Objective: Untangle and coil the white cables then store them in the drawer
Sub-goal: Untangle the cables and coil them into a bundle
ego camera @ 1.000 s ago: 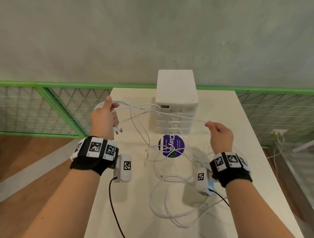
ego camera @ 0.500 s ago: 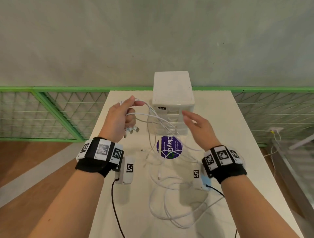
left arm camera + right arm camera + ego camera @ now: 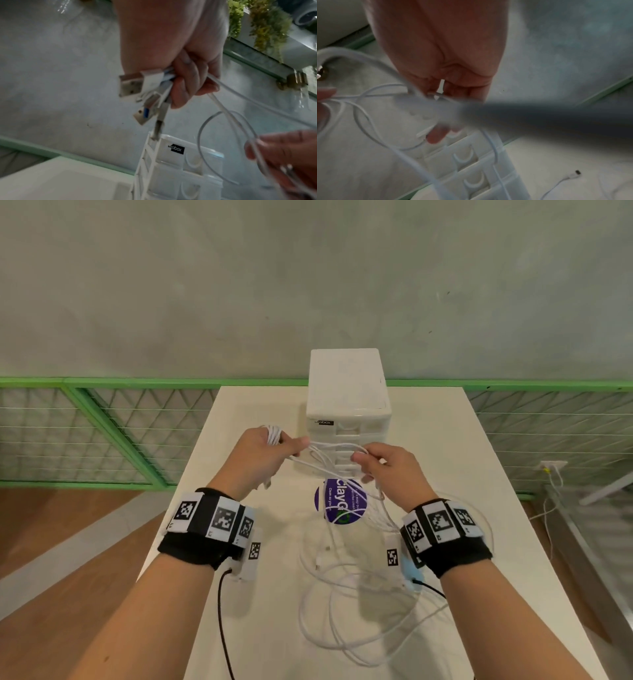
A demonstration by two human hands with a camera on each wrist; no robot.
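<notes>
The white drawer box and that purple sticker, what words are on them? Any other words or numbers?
"abox": black label on the drawer box, top left of its front; whatever stands before it is unclear.
"Clay": purple round sticker on the table, read sideways; cables cross it.
"Clean as you": smaller line on the sticker; the rest is too small to read.
Wristband squares: patterns, no words.

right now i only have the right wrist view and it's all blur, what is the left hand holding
observer: the left hand grips a coiled bundle of white cables. In the left wrist view, USB plugs stick out below its fingers.
operator: any drawer open yet
observer: no, in the head view every drawer of the drawer unit looks closed.
operator: how much cable is uncoiled
observer: a loose tangle lies on the table, with strands rising to the right hand.
</notes>
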